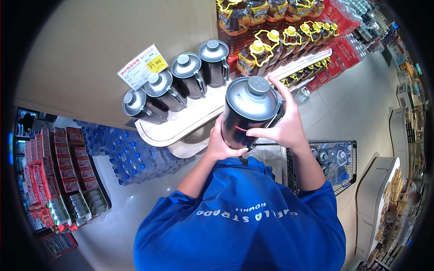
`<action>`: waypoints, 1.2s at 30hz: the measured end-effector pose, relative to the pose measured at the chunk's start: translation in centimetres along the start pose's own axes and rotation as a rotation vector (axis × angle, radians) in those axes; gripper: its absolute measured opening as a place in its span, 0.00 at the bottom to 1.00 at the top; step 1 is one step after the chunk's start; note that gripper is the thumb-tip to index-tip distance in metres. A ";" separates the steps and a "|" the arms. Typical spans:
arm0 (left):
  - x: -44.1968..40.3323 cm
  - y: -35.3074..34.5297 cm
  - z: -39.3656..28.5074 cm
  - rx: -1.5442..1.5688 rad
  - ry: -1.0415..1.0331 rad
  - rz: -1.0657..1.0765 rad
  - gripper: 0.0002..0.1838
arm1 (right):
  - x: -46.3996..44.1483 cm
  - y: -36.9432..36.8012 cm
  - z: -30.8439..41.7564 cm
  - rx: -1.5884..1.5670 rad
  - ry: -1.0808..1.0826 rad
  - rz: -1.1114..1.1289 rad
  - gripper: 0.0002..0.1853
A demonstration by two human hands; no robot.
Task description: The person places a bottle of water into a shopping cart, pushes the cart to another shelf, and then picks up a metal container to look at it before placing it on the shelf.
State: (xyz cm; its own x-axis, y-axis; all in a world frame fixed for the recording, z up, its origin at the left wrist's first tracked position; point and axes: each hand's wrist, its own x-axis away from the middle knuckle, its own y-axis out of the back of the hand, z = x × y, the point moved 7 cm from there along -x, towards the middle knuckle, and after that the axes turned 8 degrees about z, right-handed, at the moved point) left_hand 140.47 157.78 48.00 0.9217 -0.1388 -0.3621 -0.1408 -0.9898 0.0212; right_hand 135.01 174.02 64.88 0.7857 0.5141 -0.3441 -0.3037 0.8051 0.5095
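A dark jug with a silver-grey lid (253, 97) is held up in front of the blue shirt, clear of the white shelf (199, 113). My left hand (220, 143) cups its lower side, fingers partly hidden behind it. Around the other side, my right hand (289, 124) grips the body near the handle, with the thumb across the front and a finger reaching up beside the lid. Several similar jugs stand in a row on the shelf, among them one at the near end (144, 106) and one at the far end (214, 63). A price card (143, 67) stands behind them.
Large bottles with yellow handles (257, 52) fill the shelf beyond the jugs. Packs of blue-capped water bottles (129, 151) are stacked at the left. A wire cart (346, 180) holding bottles and similar lidded jugs is at the right. Store shelves (68, 171) line both sides.
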 end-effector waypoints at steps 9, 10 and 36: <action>-1.4 1.9 2.8 -0.101 0.059 -0.016 0.66 | -2.0 -2.2 -2.6 0.064 0.032 -0.028 0.54; -1.6 2.1 3.4 -0.115 0.074 -0.024 0.65 | -2.3 -2.7 -2.8 0.035 0.010 -0.014 0.54; -4.4 5.5 12.5 -0.494 0.320 -0.529 0.53 | -7.7 -10.8 -13.9 0.076 -0.002 0.073 0.56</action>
State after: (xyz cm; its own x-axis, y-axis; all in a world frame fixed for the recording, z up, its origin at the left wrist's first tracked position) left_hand 131.17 153.37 38.04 0.8913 0.4257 -0.1558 0.4526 -0.8161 0.3592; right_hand 124.74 165.43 51.10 0.7639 0.5701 -0.3026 -0.3182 0.7406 0.5919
